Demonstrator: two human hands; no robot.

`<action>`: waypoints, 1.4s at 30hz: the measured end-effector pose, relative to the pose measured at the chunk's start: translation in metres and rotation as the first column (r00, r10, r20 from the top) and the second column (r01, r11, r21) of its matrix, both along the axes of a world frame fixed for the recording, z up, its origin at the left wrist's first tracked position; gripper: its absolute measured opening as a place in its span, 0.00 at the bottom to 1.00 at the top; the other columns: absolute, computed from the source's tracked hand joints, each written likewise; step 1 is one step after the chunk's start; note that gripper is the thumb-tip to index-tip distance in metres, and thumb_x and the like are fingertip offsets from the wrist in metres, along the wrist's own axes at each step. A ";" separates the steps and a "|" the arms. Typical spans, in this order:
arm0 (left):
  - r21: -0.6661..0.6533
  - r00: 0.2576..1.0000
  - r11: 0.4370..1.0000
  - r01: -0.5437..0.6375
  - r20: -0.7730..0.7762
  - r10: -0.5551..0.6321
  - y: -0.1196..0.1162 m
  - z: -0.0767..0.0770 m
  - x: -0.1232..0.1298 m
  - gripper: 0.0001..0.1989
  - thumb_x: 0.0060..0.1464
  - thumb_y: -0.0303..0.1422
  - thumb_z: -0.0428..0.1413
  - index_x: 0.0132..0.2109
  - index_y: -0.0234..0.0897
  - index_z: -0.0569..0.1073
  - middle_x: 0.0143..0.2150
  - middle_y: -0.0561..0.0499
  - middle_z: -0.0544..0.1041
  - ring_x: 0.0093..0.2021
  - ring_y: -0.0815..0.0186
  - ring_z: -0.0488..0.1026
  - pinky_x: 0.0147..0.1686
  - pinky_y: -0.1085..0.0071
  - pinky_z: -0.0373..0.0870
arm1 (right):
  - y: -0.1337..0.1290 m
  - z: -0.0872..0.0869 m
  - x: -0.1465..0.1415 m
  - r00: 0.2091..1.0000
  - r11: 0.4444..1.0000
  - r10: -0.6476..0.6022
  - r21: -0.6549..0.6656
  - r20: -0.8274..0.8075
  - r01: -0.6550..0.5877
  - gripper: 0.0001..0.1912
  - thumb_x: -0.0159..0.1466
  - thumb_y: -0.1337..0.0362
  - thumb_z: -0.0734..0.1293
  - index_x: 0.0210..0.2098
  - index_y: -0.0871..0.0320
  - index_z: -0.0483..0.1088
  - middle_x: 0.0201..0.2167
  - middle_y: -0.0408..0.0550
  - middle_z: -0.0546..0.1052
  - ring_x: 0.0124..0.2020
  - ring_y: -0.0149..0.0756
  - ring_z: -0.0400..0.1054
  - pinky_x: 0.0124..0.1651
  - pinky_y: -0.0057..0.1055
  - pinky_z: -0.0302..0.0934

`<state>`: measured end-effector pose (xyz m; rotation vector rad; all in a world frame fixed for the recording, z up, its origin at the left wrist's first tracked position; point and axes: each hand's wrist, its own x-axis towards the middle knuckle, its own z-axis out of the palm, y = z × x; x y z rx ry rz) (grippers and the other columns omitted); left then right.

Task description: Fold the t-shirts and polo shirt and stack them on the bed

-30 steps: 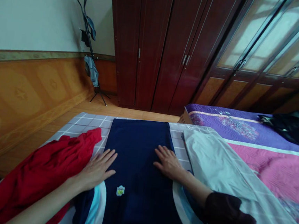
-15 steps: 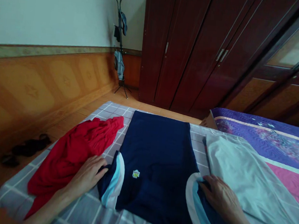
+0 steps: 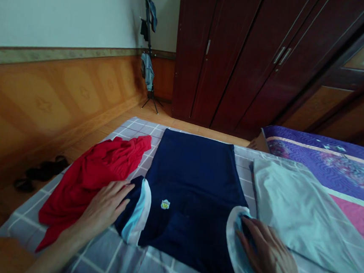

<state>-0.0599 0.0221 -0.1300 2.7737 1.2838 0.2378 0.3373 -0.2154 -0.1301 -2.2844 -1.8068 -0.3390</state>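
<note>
Two white-trimmed sleeves of a navy-blue fabric shirt were touched by the right hand and left hand, fingers loosely bent, whether gripping I could not tell. The shirt lay spread on a grey checked sheet, between crumpled red cloth and pale green cloth, a dark-red wooden wardrobe beyond.

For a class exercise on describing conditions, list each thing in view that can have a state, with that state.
Navy shirt: laid out flat
Red cloth: crumpled
Pale green garment: spread, lightly wrinkled
Checked sheet: spread beneath the shirt
Bedspread: spread out
Wardrobe doors: closed
Coat rack: upright
Left hand: touching a shirt sleeve
Right hand: on the other sleeve
</note>
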 end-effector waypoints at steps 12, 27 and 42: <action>-0.226 0.862 0.832 0.507 0.138 -0.488 -0.063 -0.004 0.042 0.26 0.51 0.34 0.58 0.58 0.49 0.66 0.54 0.49 0.73 0.51 0.56 0.70 0.50 0.63 0.70 | -0.041 -0.008 -0.017 0.993 0.996 -0.075 -0.063 -0.089 0.070 0.20 0.64 0.51 0.60 0.45 0.59 0.71 0.48 0.58 0.71 0.47 0.48 0.67 0.45 0.40 0.66; -0.317 0.896 0.842 0.437 0.234 -0.378 -0.075 0.012 0.097 0.27 0.55 0.29 0.55 0.62 0.41 0.61 0.54 0.45 0.72 0.54 0.57 0.68 0.54 0.59 0.66 | -0.036 0.009 -0.030 0.827 0.900 -0.402 -0.335 -0.392 0.279 0.14 0.63 0.53 0.58 0.34 0.55 0.70 0.25 0.44 0.73 0.29 0.39 0.69 0.30 0.32 0.54; -0.730 0.654 0.286 0.621 0.282 -0.702 -0.099 0.075 0.111 0.16 0.54 0.26 0.56 0.50 0.44 0.75 0.46 0.51 0.78 0.47 0.64 0.74 0.48 0.75 0.67 | -0.045 0.016 -0.025 0.846 0.880 -0.424 -0.368 -0.323 0.300 0.15 0.63 0.58 0.58 0.41 0.54 0.73 0.35 0.46 0.77 0.37 0.42 0.72 0.34 0.32 0.56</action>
